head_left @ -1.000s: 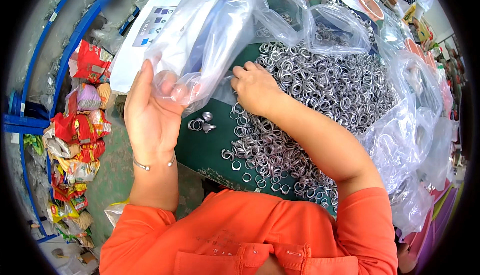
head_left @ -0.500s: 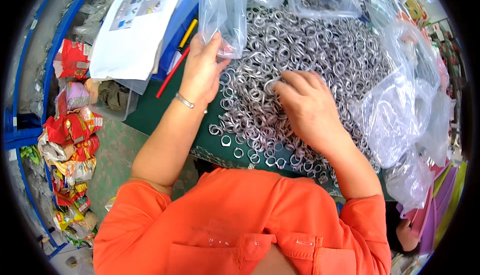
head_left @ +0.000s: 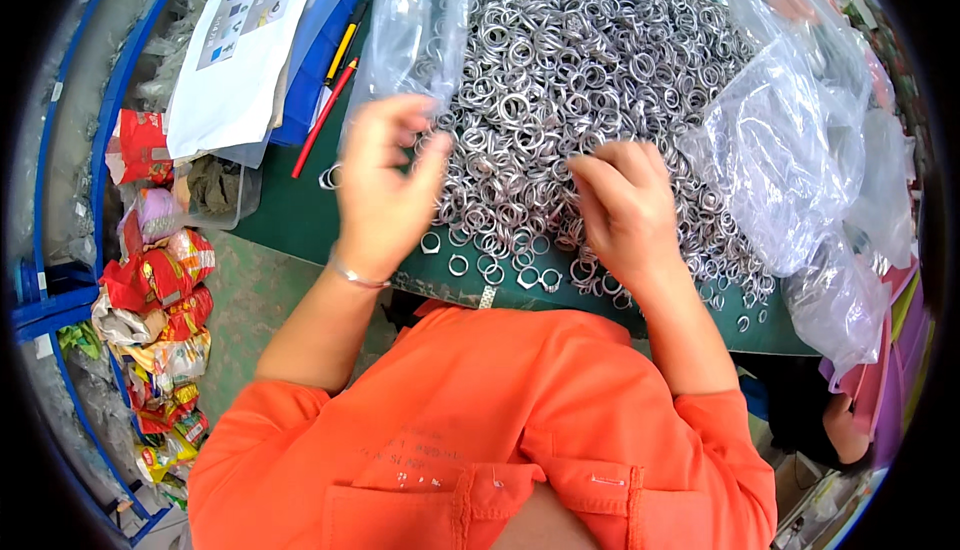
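A broad heap of silver metal rings point(head_left: 600, 60) spreads over the green tabletop point(head_left: 285, 205). My left hand point(head_left: 388, 185) hovers at the heap's left edge, its thumb apart from the half-curled fingers and nothing visible in it. Just beyond those fingers lies a clear plastic bag point(head_left: 405, 45), apart from the hand. At the near side of the heap my right hand point(head_left: 635, 210) has thumb and fingers pinched together; whatever they hold is hidden. Several loose rings point(head_left: 458, 266) lie along the table's near edge.
Crumpled clear plastic bags point(head_left: 780, 170) cover the heap's right side. On the left are a red pencil point(head_left: 325, 118), a yellow pen point(head_left: 341, 55), a blue tray point(head_left: 312, 85) under white papers point(head_left: 225, 85), and a clear tub point(head_left: 235, 205). Colourful wrappers point(head_left: 165, 300) hang beside the blue rack.
My left hand has let go of the clear bag and come nearer to me; the bag now lies flat beyond it. The right hand stays at the heap, its fingers more pinched.
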Demonstrator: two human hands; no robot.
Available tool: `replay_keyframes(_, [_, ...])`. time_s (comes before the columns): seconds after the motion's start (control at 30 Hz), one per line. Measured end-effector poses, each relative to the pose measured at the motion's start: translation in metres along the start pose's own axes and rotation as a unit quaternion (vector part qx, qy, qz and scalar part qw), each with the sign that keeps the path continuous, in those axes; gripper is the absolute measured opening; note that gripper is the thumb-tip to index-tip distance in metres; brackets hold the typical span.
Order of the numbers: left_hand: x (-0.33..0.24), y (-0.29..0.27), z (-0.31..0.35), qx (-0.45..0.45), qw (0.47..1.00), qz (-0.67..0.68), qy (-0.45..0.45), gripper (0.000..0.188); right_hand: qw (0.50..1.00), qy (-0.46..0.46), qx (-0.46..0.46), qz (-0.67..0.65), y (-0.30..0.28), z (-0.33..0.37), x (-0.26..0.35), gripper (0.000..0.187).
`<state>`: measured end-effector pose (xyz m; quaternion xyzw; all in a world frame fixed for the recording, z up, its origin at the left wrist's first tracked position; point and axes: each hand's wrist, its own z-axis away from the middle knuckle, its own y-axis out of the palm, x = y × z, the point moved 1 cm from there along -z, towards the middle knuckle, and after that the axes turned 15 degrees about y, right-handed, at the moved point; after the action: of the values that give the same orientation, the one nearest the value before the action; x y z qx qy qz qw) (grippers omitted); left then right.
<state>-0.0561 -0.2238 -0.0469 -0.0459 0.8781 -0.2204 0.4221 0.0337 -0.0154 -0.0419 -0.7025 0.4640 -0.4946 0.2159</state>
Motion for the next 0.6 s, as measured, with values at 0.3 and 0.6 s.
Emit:
replay_keyframes(0.3, [-0.004,0.037,0.011,0.087,0.991,-0.047,0.092,0.026,1.000,0.019,-0.005,0.000,0.014,-0.007,0.002,0.012])
replay_keyframes(0.6, [-0.001,0.062,-0.021,0.118,0.953,-0.184,0.211,0.019,0.953,0.240,-0.063,-0.176,-0.040,0.052,-0.034,0.009])
